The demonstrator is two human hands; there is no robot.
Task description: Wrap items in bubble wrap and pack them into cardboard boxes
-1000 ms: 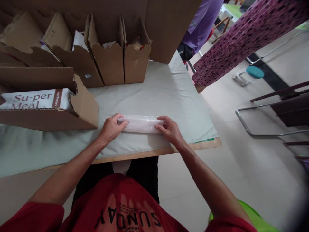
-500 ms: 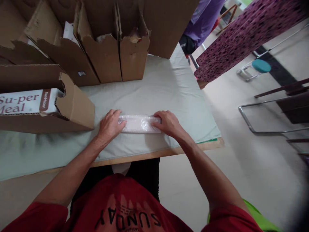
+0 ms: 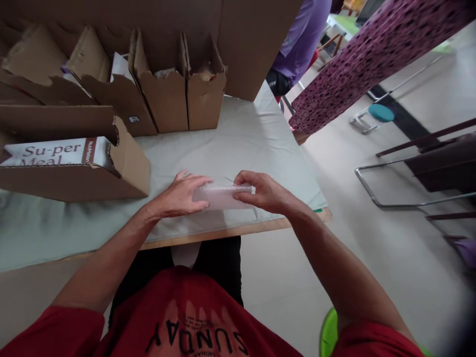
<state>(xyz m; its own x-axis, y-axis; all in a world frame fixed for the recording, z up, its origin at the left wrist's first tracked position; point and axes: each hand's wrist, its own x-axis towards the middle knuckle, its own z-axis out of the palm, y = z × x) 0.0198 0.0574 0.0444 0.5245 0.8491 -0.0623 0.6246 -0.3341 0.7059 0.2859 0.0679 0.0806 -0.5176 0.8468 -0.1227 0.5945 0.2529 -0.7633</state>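
A long flat packet wrapped in clear plastic [image 3: 222, 197] is held just above the pale cloth-covered table [image 3: 238, 144]. My left hand [image 3: 182, 196] grips its left end, fingers laid over the top. My right hand [image 3: 260, 191] pinches the right end between thumb and fingers. Both hands are closed on the packet near the table's front edge.
An open cardboard box [image 3: 126, 163] holding a white "Su-per Meal" pack [image 3: 55, 151] lies at the left. Several upright cardboard boxes [image 3: 167, 94] stand along the back. A person in purple [image 3: 297, 44] stands behind. Metal chair frames [image 3: 401, 183] stand on the floor at right.
The packet, which lay flat on the cloth, is now lifted slightly off it. My hands have moved closer together along its ends.
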